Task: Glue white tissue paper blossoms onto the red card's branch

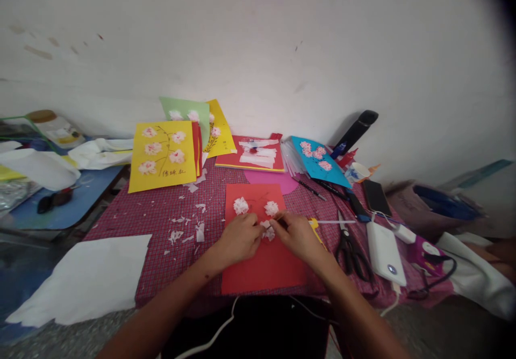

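A sheet of red paper (262,267) lies flat in front of me, with thin drawn branches near its top. Two crumpled white-pink paper flowers, one at the upper left (241,205) and one at the upper right (271,208), sit on it. Between my hands is a third paper flower (267,231), lower on the sheet. My left hand (242,238) has its fingers curled together at the flower's left side. My right hand (296,235) pinches at its right side, fingertips on the petals. What the left fingertips hold is hidden.
Finished-looking flower cards, including a yellow one (161,155) and a blue one (320,160), stand along the wall. Torn paper scraps (200,232) lie left of the sheet. To the right are a yellow glue gun (313,223), black scissors (350,249) and a white power bank (386,254).
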A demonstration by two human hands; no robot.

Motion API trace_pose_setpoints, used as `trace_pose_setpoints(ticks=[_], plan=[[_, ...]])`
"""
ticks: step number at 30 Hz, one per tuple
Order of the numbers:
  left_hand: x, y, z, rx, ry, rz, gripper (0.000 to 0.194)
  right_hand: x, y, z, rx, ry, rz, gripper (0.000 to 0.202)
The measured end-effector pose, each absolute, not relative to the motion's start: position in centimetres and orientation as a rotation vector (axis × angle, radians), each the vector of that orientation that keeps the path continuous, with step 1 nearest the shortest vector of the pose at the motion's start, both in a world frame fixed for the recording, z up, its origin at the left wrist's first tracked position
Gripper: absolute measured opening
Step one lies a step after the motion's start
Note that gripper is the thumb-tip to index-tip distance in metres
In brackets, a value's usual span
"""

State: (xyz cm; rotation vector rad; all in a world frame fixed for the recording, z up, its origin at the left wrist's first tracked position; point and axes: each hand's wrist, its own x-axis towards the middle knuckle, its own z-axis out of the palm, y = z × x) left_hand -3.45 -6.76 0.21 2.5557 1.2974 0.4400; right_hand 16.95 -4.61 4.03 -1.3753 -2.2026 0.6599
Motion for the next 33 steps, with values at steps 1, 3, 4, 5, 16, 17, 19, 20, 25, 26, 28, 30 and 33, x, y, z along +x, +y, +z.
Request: trace_pose_setpoints(ticks=[1,3,4,5,16,17,19,20,25,26,28,30,33], plan=[[-3.5,-6.8,0.2,2.557,1.301,0.441,0.024,17.0,-4.7,4.0,-1.371,-2.195,0.669,0.017],[-3.5,-6.9,0.3,2.566,1.316,0.436,0.023,17.0,-4.8,4.0,-1.365,-2.177,0.676,0.017],[-3.5,-6.9,0.4,2.571,1.323,0.432,0.023,17.0,-4.8,4.0,-1.363,-2.167,0.669,0.017],[-3.5,-7.0,0.5,2.572,1.334,0.432,0.022,17.0,-4.8,4.0,-1.361,-2.156,0.659,0.016],[-7.7,-10.3,1.5,2.464,1.462,0.571,0.022,20.8,-9.2,4.6,-1.291,-1.918,0.625,0.019],[-8.4,-11.2,1.1,2.427,1.499,0.578,0.024,21.6,-10.2,3.9,-1.302,-1.895,0.643,0.018],[-9.7,-13.1,0.1,2.364,1.576,0.639,0.022,22.8,-12.3,2.3,-1.315,-1.873,0.690,0.018],[-10.2,-14.0,-0.4,2.351,1.588,0.692,0.022,23.3,-13.2,1.5,-1.335,-1.838,0.683,0.018],[-11.1,-17.0,-2.7,2.385,1.647,0.846,0.025,23.6,-16.2,-0.8,-1.359,-1.737,0.617,0.021],[-11.1,-17.3,-2.9,2.409,1.646,0.830,0.025,23.4,-16.3,-0.9,-1.339,-1.759,0.588,0.023],[-10.9,-17.5,-3.0,2.450,1.639,0.798,0.024,22.8,-16.2,-0.9,-1.283,-1.834,0.526,0.025],[-10.8,-17.5,-2.9,2.464,1.635,0.785,0.023,22.1,-15.9,-0.8,-1.221,-1.912,0.493,0.028],[-10.8,-17.4,-2.8,2.463,1.628,0.777,0.023,21.3,-15.7,-0.7,-1.140,-1.981,0.508,0.033]])
